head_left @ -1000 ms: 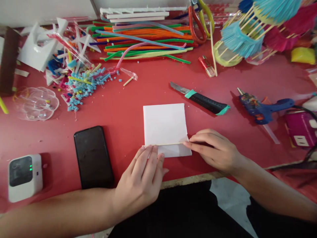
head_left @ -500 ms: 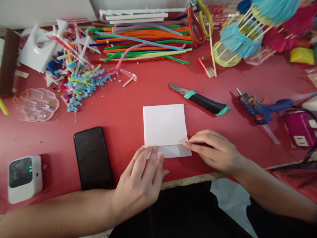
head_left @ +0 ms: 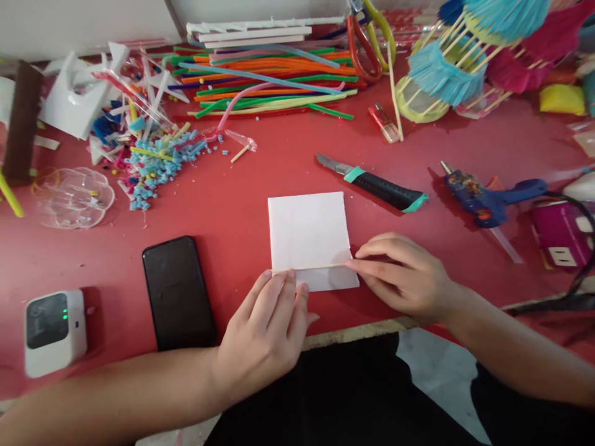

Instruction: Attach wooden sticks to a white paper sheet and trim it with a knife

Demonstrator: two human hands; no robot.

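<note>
A white square sheet (head_left: 307, 234) lies on the red table (head_left: 260, 186) near its front edge. A thin wooden stick (head_left: 310, 268) lies across the sheet's lower part. My left hand (head_left: 267, 331) rests on the sheet's near left corner, fingers together and pressed flat on the stick's left end. My right hand (head_left: 403, 277) is at the sheet's right edge, fingertips pinching the stick's right end.
A black phone (head_left: 179, 292) and a small white device (head_left: 54, 331) lie to the left. Behind the sheet are a utility knife (head_left: 374, 184), a blue glue gun (head_left: 488, 198), coloured pipe cleaners (head_left: 269, 80), scissors (head_left: 369, 37), cut straw bits (head_left: 153, 161) and fringed stick crafts (head_left: 469, 56).
Both hands and the stick stay almost still on the sheet; the view has shifted slightly, and the stick's left end now sits under my left fingers.
</note>
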